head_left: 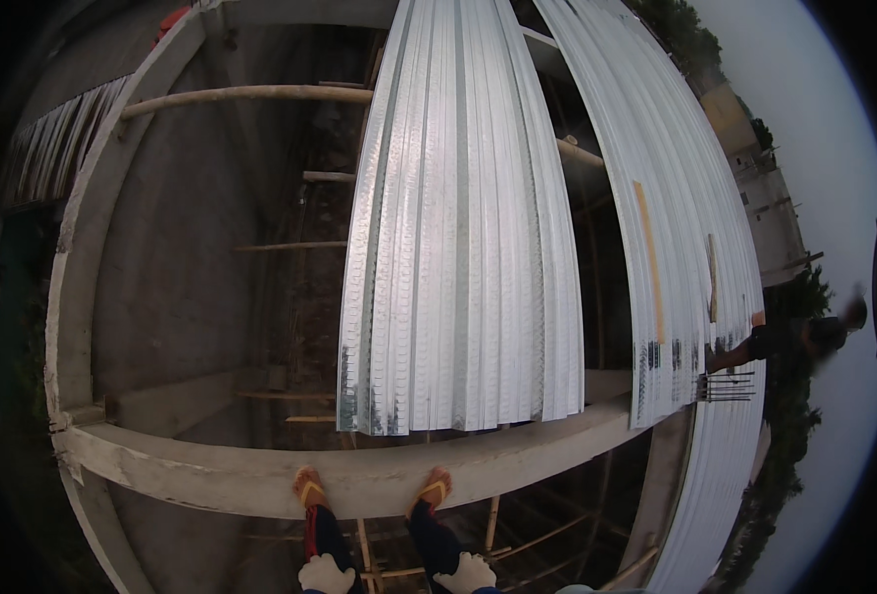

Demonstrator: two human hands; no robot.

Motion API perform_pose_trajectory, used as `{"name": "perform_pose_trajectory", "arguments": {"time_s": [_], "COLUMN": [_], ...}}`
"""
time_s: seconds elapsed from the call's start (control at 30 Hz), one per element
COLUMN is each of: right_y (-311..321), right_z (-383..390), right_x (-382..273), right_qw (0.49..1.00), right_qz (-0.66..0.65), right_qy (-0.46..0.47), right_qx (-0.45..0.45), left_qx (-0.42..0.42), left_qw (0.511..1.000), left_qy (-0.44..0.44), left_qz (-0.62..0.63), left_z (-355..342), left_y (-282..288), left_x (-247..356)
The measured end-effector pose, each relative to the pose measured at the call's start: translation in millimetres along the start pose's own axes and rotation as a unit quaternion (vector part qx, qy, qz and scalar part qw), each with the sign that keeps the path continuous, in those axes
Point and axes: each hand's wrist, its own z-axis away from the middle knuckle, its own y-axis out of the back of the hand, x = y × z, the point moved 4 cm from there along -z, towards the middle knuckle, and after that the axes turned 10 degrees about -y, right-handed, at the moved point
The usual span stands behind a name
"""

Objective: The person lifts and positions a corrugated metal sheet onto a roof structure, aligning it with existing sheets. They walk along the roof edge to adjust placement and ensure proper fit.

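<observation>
Middle metal sheet (458, 247): long, silvery, ribbed lengthwise; lies flat, running straight away from the viewer, its near end at the concrete beam (260, 475).
Its surface: shiny, with small dimpled markings and dark smudges at the near left corner.
Right-hand metal decking (612, 129): likewise silvery and ribbed, alongside across a dark gap, black patches near its closest end.

Silver-grey with lengthwise ribbed stripes, the metal sheet (463, 247) at the frame's centre bears blackish blotches along its lower-left end; the second sheet (607, 109) at upper right repeats that silver striping under a yellow-tan strip (648, 257). Across the lower frame, the beam (518, 465) is grey-beige. At bottom centre, off-white covers the left hand (327, 574) and right hand (466, 571), above dark trousers (334, 540) edged red and yellow-strapped sandals (309, 487).
</observation>
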Motion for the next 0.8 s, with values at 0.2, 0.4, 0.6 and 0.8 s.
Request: {"name": "perform_pose_trajectory", "arguments": {"time_s": [0.2,0.4,0.6,0.8], "right_y": [2,2,8,-1], "right_z": [-3,-2,-5,-10], "right_x": [-1,2,6,16], "right_qw": [1.0,1.0,1.0,1.0], "right_qz": [-0.01,-0.019,-0.018,-0.016], "right_qy": [0.001,0.006,0.014,0.016], "right_qx": [-0.011,-0.015,-0.014,-0.005], "left_qx": [-0.008,0.044,0.092,0.022], "left_qw": [1.0,0.999,0.995,0.999], "left_qy": [0.007,0.022,0.014,0.026], "left_qz": [-0.009,0.019,0.02,0.016], "left_z": [-8,30,53,29], "left_y": [-18,-15,-7,6], "left_x": [-12,-4,9,20]}}
